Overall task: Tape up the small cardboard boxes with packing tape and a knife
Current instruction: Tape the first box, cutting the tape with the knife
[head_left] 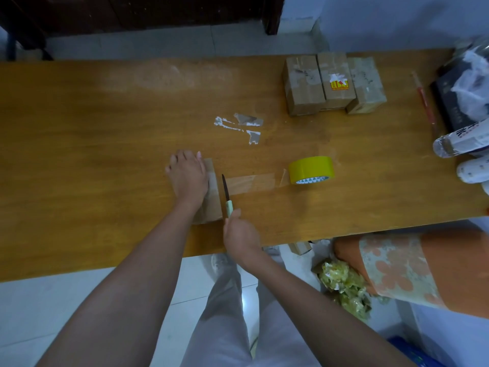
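Small cardboard box (211, 197) sits on the wooden table (79, 154) near the front edge, centre-left, mostly hidden under the left hand (188, 174). Left hand lies flat on top of box, fingers straight and spread, pressing down. Strip of clear packing tape (254, 183) runs from the box's right side across the table to the yellow tape roll (311, 170), which stands on its edge to the right. Right hand (239, 234) grips the pale green handle of a knife (226, 194), fingers curled round it. Dark blade points away from the person, lying at the box's right edge where the tape leaves it; whether the blade touches the tape, cannot tell.

Beyond the box: torn white and brown paper scraps (242, 127) on the tabletop. Far right back: three taped cardboard boxes (334, 84) side by side, touching; the middle one has a yellow and red sticker. Right table edge: red stick (424, 102), dark flat item with crumpled clear plastic (473, 86) on it, plastic bottles (460, 143) lying down. Below table at right: orange floral-patterned object (412, 268) and a pile of crumpled yellowish tape waste (344, 284) on the tile floor.
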Motion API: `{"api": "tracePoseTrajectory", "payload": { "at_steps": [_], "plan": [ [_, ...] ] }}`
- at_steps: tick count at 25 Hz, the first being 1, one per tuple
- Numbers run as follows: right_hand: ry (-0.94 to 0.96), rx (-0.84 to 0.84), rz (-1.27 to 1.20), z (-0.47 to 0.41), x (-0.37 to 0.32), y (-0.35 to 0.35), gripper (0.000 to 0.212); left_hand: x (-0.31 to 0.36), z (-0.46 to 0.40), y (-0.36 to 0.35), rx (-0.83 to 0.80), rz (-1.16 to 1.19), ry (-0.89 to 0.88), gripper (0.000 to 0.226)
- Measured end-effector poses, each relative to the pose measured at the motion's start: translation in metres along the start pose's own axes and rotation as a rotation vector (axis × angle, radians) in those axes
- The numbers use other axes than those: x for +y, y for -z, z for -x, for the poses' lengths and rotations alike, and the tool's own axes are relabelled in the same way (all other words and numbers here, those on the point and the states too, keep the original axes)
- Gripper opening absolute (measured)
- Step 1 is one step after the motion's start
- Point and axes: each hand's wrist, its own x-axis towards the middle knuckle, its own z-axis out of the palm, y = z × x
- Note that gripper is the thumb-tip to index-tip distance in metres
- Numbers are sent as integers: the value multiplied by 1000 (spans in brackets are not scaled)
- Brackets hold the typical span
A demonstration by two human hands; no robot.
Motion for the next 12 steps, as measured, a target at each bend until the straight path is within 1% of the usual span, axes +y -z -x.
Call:
{"api": "tracePoseTrajectory", "payload": {
  "at_steps": [7, 10, 12],
  "plan": [
    [-10, 14, -37, -5, -1, -2, 25, -1, 1, -1, 18, 18, -11, 41],
    [12, -29, -17, -7, -1, -3, 25, -4, 1, -1, 15, 37, -29, 40],
    [16, -44, -65, 6, 0, -18, 25, -8, 2, -2, 12, 61, -46, 39]
  ]
}}
